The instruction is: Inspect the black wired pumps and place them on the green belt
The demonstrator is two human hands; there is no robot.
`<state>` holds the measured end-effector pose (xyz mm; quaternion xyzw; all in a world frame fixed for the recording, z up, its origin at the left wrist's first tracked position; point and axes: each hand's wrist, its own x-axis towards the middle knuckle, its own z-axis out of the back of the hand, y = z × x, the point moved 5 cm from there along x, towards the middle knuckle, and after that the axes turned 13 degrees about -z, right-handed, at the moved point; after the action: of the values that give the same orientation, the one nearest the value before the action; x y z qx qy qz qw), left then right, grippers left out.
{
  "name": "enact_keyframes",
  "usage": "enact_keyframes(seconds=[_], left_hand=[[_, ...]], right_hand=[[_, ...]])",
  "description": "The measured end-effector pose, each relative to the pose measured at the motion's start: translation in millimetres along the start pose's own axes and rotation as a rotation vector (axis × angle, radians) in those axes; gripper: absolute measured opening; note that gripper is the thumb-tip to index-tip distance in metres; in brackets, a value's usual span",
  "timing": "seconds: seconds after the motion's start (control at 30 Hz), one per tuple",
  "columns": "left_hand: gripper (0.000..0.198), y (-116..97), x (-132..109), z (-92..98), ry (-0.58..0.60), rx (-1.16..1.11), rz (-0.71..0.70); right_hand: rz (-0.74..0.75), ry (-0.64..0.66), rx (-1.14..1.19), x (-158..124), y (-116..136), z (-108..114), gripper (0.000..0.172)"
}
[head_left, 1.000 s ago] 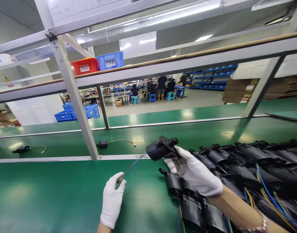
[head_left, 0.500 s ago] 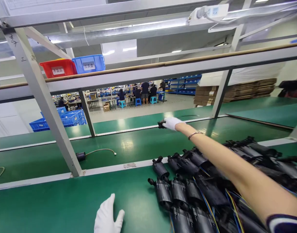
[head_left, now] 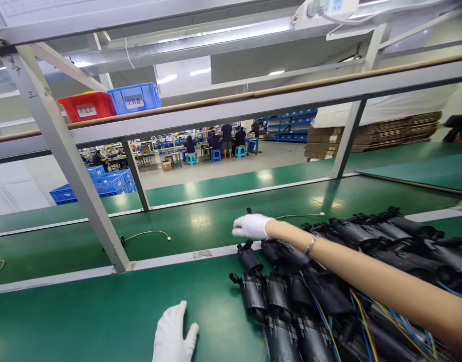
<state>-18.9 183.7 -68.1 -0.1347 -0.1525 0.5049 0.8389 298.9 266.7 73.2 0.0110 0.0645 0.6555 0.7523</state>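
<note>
The right arm reaches far forward, nearly straight, passing over the pile of black parts with coloured wires. The gloved right hand hovers palm down above the belt, with its fingers loosely together and pointing left. Its grip is released and holds nothing. Just beyond the hand a part lies on the belt, mostly hidden by the glove, and its cable trails off to the right. A bracelet sits at the wrist. The left hand, also gloved, lies flat on the green desk at the bottom edge. Its fingers stretch forward with the thumb out, and its grip is also released. It lies left of the pile and apart from it.
</note>
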Motion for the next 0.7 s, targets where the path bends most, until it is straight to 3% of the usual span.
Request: enact_keyframes(seconds=[0.13,0.2,0.27,0.33,0.5,0.63,0.7], left_hand=[[0.055,-15,-8,7.1,-0.116,-0.274,0.036],[0.051,-23,-15,13.0,-0.175,-0.477,0.052],[0.049,-29,-21,19.0,-0.232,-0.724,0.076],[0.049,-32,-23,25.4,-0.279,-0.925,0.096],[0.057,-49,-9,40.6,-0.300,-1.226,0.057],[0.084,-79,1,42.3,-0.168,-1.513,0.028],[0.087,-91,-1,40.5,-0.105,-1.687,0.059]], right_hand=[[0.211,0.151,-0.176,-36,52,-51,0.024],[0.273,0.147,-0.241,-48,68,-67,0.022],[0.322,0.094,-0.272,-54,78,-69,0.018],[0.369,0.000,-0.258,-56,86,-56,0.015],[0.526,-0.227,-0.099,-78,118,3,0.020],[0.633,-0.273,0.012,-116,152,32,0.023],[0.661,-0.291,0.041,-134,163,38,0.025]])
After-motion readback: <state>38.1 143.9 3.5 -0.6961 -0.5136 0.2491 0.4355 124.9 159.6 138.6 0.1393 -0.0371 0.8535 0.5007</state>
